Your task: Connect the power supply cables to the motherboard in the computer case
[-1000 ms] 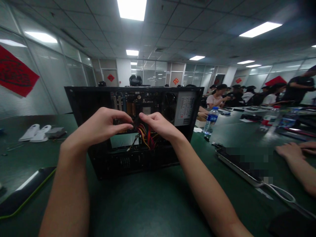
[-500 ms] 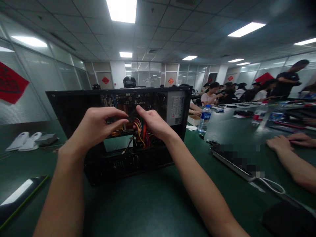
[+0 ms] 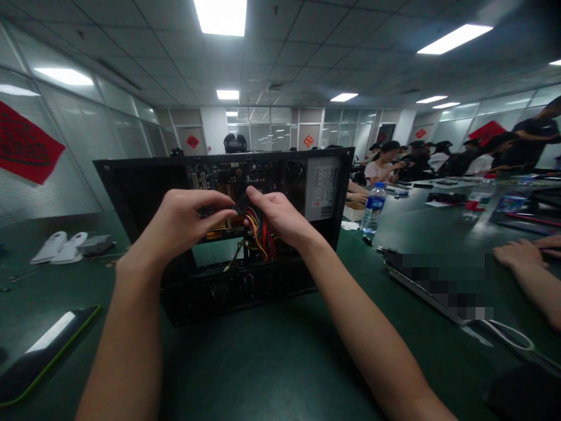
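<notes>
A black computer case [image 3: 144, 156] stands open on the green table, its inside facing me. Within it show the motherboard [image 3: 258, 169], a fan [image 3: 295, 175] and a silver power supply [image 3: 323, 187]. My right hand [image 3: 278, 216] grips a bundle of coloured power cables [image 3: 259, 234], thumb on top near the black connector [image 3: 242, 202] at its end. From the left, my left hand [image 3: 197, 213] pinches the same connector between thumb and fingertips. A thinner cable with a pale plug [image 3: 227, 268] dangles below the bundle.
Right of the case stands a water bottle [image 3: 373, 210] beside a small box [image 3: 354, 209]. A power strip [image 3: 425, 295], partly blurred, lies nearer me. Another person's hand [image 3: 519, 254] rests at right. White objects [image 3: 61, 247] and a dark, green-edged slab [image 3: 50, 354] lie left.
The view has shifted slightly, so the case and both hands appear further right. Both hands keep their hold on the cables and connector, with little other movement.
</notes>
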Demonstrator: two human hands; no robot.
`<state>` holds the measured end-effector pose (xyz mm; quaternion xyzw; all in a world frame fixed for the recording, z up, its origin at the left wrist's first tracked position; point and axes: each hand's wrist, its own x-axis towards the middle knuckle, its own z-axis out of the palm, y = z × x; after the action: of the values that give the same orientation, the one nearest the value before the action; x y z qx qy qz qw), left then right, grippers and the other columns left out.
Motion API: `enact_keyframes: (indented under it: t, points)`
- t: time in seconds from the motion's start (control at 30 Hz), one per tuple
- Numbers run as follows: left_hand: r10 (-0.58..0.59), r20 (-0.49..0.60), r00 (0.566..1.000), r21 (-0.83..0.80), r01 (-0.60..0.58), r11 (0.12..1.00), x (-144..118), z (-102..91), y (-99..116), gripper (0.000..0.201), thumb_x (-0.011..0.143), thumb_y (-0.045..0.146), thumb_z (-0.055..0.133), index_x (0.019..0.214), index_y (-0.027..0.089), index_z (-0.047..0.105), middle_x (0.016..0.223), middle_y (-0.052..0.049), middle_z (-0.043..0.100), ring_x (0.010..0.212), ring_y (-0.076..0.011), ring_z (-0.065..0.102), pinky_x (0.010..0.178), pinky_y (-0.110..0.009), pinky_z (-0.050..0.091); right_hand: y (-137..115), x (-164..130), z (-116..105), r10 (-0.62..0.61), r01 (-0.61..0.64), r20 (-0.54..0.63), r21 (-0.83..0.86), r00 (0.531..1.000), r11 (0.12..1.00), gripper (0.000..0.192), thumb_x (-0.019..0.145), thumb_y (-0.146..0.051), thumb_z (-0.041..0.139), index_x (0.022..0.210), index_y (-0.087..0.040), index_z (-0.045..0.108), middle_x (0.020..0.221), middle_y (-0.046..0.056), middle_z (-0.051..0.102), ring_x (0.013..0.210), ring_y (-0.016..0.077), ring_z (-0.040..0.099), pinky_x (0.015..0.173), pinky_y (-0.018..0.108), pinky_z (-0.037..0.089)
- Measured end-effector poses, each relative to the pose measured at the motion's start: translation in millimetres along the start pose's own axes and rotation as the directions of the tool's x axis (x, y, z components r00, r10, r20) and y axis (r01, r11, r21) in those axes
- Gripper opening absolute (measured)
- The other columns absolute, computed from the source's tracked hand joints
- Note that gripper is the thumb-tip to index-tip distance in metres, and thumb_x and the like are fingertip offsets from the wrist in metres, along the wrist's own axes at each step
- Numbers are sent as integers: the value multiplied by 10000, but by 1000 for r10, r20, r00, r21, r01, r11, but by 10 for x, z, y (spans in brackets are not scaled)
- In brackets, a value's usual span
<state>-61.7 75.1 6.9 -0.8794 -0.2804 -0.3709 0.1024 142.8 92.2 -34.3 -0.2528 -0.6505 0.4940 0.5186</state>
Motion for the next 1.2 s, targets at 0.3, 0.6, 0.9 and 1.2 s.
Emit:
enact_keyframes:
  t: [0.3, 0.6, 0.9, 1.2]
  points:
    - [-36, 63, 997, -9, 36, 999, -13, -30, 14, 291, 895, 428, 659, 994, 170, 750, 888, -45, 769, 768, -161, 700, 697, -247, 500, 63, 3, 81, 6, -5, -74, 17, 997, 1000, 596, 846, -718, 614, 698, -141, 632, 598, 23, 637, 462, 64, 529, 436, 176, 414]
    - [-21, 77, 997, -34, 24, 999, 13, 27, 27, 536, 850, 475, 715, 1296, 188, 637, 854, -24, 741, 733, -152, 686, 674, -238, 506, 39, -16, 137, 14, -13, -45, 20, 999, 1000, 589, 873, -699, 595, 666, -147, 577, 565, 2, 593, 450, 58, 514, 429, 164, 424]
    - [2, 97, 995, -52, 3, 999, 21, 99, -50, 684, 806, 600, 721, 1337, 181, 626, 877, -36, 723, 771, -168, 674, 692, -244, 520, 48, -39, 104, -38, 46, 134, -62, 990, 997, 608, 917, -706, 519, 668, -152, 553, 559, -12, 555, 430, 58, 482, 416, 176, 377]
    - [-6, 100, 995, -43, 11, 999, 31, 71, 3, 669, 804, 662, 679, 1257, 171, 647, 942, -68, 738, 833, -198, 694, 753, -276, 540, 8, -103, 72, -64, 73, 301, -20, 952, 997, 338, 887, -472, 645, 818, -188, 476, 610, -62, 502, 498, 66, 475, 484, 187, 415]
